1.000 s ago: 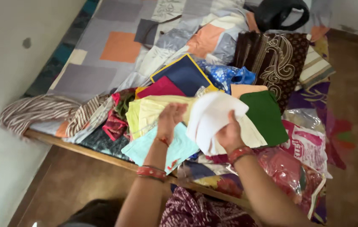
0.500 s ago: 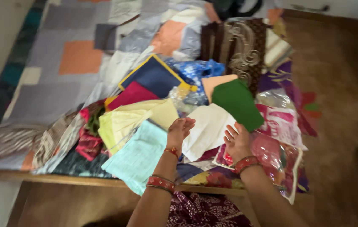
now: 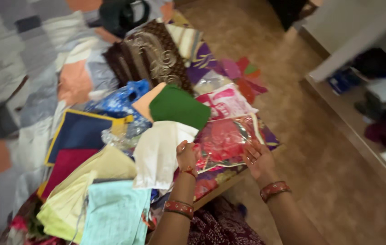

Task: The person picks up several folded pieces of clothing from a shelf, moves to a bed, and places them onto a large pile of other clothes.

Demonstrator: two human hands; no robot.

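Note:
My left hand (image 3: pixel 186 157) grips the left edge of a clear plastic packet (image 3: pixel 223 141) with red cloth inside. My right hand (image 3: pixel 259 159) is palm up at the packet's lower right corner, fingers curled under its edge. The packet lies on a heap of folded cloths at the bed's near corner. A white folded cloth (image 3: pixel 156 152) lies just left of my left hand. A green cloth (image 3: pixel 177 105) lies beyond it. Both wrists wear red bangles.
Pale yellow (image 3: pixel 90 179), light blue (image 3: pixel 113 213), maroon (image 3: pixel 68 164) and navy (image 3: pixel 80 132) cloths spread to the left. A brown patterned cloth (image 3: pixel 149 61) and a blue plastic bag (image 3: pixel 120 100) lie farther back. Brown floor (image 3: pixel 302 136) and a shelf unit (image 3: pixel 374 86) lie to the right.
The white cloth that both hands held has been laid down on the pile. Both hands have moved right onto the plastic packet. The view has swung to the right.

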